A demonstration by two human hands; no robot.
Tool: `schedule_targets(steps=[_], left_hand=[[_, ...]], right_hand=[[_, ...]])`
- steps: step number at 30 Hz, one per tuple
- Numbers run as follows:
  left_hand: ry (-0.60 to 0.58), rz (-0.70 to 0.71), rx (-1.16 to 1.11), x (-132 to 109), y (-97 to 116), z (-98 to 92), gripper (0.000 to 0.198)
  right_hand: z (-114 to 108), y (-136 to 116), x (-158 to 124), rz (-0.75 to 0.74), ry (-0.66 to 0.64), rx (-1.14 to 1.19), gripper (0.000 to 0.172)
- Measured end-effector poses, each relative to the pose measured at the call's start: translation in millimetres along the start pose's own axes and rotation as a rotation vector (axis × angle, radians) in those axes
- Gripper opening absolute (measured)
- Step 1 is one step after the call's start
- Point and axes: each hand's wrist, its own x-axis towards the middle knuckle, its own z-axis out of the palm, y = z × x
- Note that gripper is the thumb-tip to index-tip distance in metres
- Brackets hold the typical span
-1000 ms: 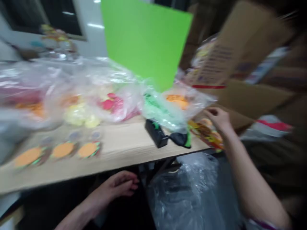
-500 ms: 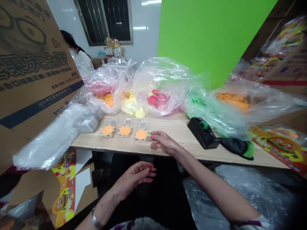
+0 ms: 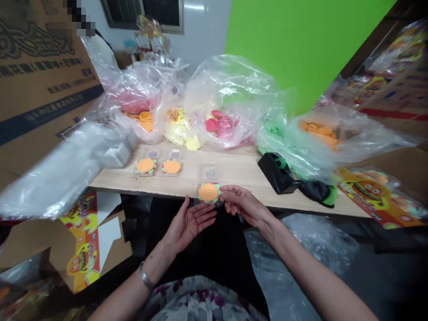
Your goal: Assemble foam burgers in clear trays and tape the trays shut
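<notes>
At the table's front edge, my right hand (image 3: pixel 243 204) pinches the right side of a clear plastic pack with a burger-shaped piece (image 3: pixel 209 193) in it, orange on top with green and red edges. My left hand (image 3: pixel 191 222) is palm up with fingers spread, just below and left of that pack; whether its fingertips touch the pack I cannot tell. Two similar packs, a left burger pack (image 3: pixel 146 166) and a middle burger pack (image 3: pixel 171 167), lie side by side farther left on the table (image 3: pixel 240 171).
Clear bags of orange, yellow (image 3: pixel 185 133), pink (image 3: pixel 222 125) and green pieces (image 3: pixel 276 129) line the back. A black tape dispenser (image 3: pixel 279 174) stands right, near printed burger packaging (image 3: pixel 371 194). Stacked clear plastic trays (image 3: pixel 115 154) and a large carton (image 3: pixel 40 102) are left. A person sits behind.
My right hand has drawn the rightmost burger pack toward me to the table edge. My left hand has risen beside it, turning palm up. The view has tilted down.
</notes>
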Motion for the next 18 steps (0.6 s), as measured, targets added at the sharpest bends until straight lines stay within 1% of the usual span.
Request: schedule_targets(steps=[3,6,8,11,13,15,18], left_hand=[[-0.073,-0.022,-0.104,10.1,-17.5,5.7,0.060],[-0.037,-0.026,-0.126,14.7,-32.3,12.7,0.050],[0.007,-0.038,-0.095,13.8,-38.6,18.4,0.046],[0.037,-0.054,-0.072,9.4,-43.8,28.5,0.044],[0.052,-0.051,-0.071,6.8,-45.5,34.9,0.043],[0.066,-0.038,-0.064,5.7,-47.0,39.9,0.043],[0.076,-0.020,-0.042,6.0,-49.9,44.5,0.042]], right_hand=[[-3.5,15.4,-34.1,0.003,0.025,-0.028,0.037],[-5.2,33.0,-55.7,-0.015,0.063,-0.099,0.034],[-7.4,43.4,-63.3,-0.062,0.136,-0.164,0.035],[-10.7,54.1,-69.4,-0.175,0.318,-0.265,0.039],[-11.0,57.2,-72.6,-0.254,0.425,-0.347,0.037],[-9.4,58.2,-75.7,-0.321,0.500,-0.426,0.033],[-5.6,59.3,-79.4,-0.385,0.570,-0.527,0.027]])
